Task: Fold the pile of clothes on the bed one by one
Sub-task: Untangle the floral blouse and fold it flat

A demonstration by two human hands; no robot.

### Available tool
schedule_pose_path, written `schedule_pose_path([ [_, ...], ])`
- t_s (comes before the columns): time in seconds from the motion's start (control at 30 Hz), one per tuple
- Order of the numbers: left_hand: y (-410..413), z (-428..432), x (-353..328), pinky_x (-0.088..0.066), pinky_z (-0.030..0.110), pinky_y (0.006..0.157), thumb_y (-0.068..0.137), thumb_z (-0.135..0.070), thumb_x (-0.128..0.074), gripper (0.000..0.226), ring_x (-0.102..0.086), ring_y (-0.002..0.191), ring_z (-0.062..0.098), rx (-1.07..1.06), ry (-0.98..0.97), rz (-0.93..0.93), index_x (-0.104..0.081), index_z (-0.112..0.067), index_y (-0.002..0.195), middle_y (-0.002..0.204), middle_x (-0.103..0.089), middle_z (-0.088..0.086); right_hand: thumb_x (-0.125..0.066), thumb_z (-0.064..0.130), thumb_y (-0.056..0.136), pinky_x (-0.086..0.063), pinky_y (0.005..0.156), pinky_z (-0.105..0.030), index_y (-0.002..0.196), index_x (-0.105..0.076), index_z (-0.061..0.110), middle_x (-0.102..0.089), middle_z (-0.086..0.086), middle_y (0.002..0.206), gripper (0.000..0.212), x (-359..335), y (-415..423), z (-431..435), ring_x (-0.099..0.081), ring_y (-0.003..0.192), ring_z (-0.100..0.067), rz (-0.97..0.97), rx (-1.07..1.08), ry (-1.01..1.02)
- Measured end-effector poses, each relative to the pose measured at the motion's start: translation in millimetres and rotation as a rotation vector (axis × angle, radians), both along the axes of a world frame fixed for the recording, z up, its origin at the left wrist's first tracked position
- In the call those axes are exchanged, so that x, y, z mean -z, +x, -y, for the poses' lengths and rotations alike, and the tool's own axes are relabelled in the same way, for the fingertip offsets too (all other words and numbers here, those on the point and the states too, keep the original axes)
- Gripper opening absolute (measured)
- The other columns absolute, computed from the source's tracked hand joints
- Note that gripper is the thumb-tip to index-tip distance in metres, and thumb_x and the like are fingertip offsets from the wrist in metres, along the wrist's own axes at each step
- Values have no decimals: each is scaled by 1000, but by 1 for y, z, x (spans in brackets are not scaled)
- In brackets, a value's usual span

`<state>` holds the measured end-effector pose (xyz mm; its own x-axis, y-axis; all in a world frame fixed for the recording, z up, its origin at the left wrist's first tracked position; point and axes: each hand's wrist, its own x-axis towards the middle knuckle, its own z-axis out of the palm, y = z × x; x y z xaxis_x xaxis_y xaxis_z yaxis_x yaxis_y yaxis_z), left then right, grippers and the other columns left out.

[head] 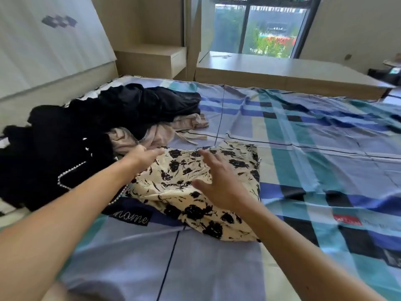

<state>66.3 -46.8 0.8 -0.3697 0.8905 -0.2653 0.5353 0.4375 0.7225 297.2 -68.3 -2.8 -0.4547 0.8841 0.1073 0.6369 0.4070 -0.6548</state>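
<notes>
Both forearms run off the bottom edge. The right hand (217, 181) is smeared by motion blur, so whether it rests on the floral garment (186, 170) or hangs just above it cannot be told. The hand and its forearm cover part of that cloth. The pile of black clothes (65, 148) is cut by the left edge and buries most of a beige garment (156, 135). Print beside a red label (347, 220) on the bedsheet (303, 131) is too blurred to read. A dark object (385, 74) on the desk (282, 68) is cropped by the right edge. Thin items (221, 56) farther along the desk are too small to identify.
</notes>
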Motion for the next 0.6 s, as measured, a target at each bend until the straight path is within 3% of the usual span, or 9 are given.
schedule_pose_path([
  [0.07,2,1,7,-44,47,105,92,-53,-59,71,-48,131,31,43,115,-368,-38,-15,148,146,-49,10,-74,22,88,-40,113,-41,149,-37,22,-44,-4,144,71,10,35,-4,-46,131,-19,-105,219,79],
  [0.13,17,4,8,-38,46,113,96,-43,-57,60,-40,139,26,225,298,-536,-39,-20,149,152,-43,5,-75,25,87,-40,112,-44,145,-40,18,-44,-9,138,68,25,69,-12,-47,128,-24,-134,460,62],
  [0.2,42,9,11,-23,46,122,100,-42,-51,57,-23,151,21,456,339,-499,-34,-27,153,163,-26,-2,-77,39,84,-38,113,-47,147,-34,15,-41,-16,142,80,40,92,-17,-45,130,-31,-178,611,-151],
  [0.27,65,15,28,-11,48,126,103,-49,-41,64,-4,155,19,627,202,-451,-18,-29,159,168,-7,-7,-77,55,78,-37,114,-50,153,-23,16,-37,-19,152,100,49,100,-18,-42,135,-34,-284,688,-391],
  [0.37,92,21,66,0,49,126,102,-64,-18,72,16,153,20,743,-2,-498,7,-28,159,166,16,-1,-81,56,73,-38,112,-50,156,-17,19,-35,-21,155,111,49,95,-19,-44,136,-38,-412,673,-574],
  [0.43,104,21,81,5,50,125,100,-67,-8,72,22,151,22,728,-54,-536,13,-29,158,164,21,1,-91,49,59,-54,96,-52,152,-24,20,-54,-22,137,118,44,89,-18,-64,114,-37,-479,636,-677],
  [0.47,107,20,82,6,51,125,100,-66,-6,71,22,151,22,706,-60,-542,12,-29,158,164,21,1,-92,37,62,-60,83,-48,148,-29,16,-63,-21,123,110,43,88,-18,-71,96,-34,-515,631,-698],
  [0.53,116,18,72,5,51,125,99,-68,-4,72,19,152,23,668,-59,-550,6,-30,159,166,18,0,-87,16,72,-62,62,-40,143,-34,13,-68,-20,107,88,38,94,-18,-74,71,-29,-572,644,-689],
  [0.6,127,20,57,2,52,125,94,-73,-2,78,15,153,24,635,-51,-518,2,-30,160,167,14,0,-85,11,73,-62,58,-41,144,-34,15,-70,-23,105,88,27,108,-17,-73,63,-28,-601,651,-687],
])
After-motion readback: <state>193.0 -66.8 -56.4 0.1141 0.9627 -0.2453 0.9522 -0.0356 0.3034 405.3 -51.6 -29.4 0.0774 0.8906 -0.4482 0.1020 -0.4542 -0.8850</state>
